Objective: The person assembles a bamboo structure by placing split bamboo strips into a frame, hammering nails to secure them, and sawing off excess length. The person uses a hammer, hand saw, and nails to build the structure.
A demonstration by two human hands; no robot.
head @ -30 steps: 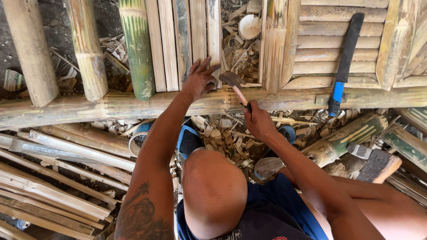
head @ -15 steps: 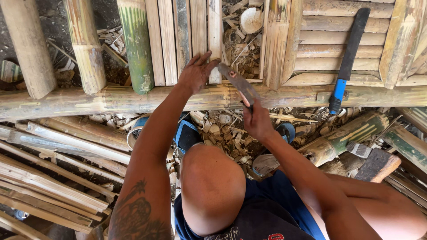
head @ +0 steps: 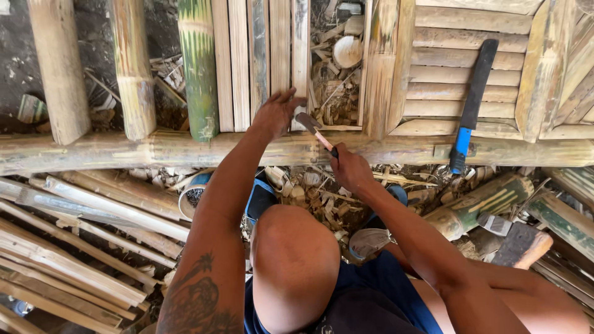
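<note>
Swinging down since a moment ago, the small wooden-handled hammer (head: 314, 129), gripped by the right hand (head: 350, 170), nears the pale bamboo slat (head: 301, 55); the left hand (head: 276, 113), at nine o'clock, presses spread fingers there.

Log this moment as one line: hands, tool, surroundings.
left hand: pressing bamboo slat | right hand: gripping hammer, head near slat end | machete: lying on slatted panel, untouched

Horizontal bamboo beam (head: 185, 148) across centre, 9 to 3 o'clock. Slats (head: 260, 62) behind it, 12 o'clock. Machete (head: 470, 105) on slatted panel (head: 445, 62), 2 o'clock. Split strips (head: 68, 247) piled before beam, 8 o'clock. Hatchet (head: 520, 244) at 4 o'clock.
</note>
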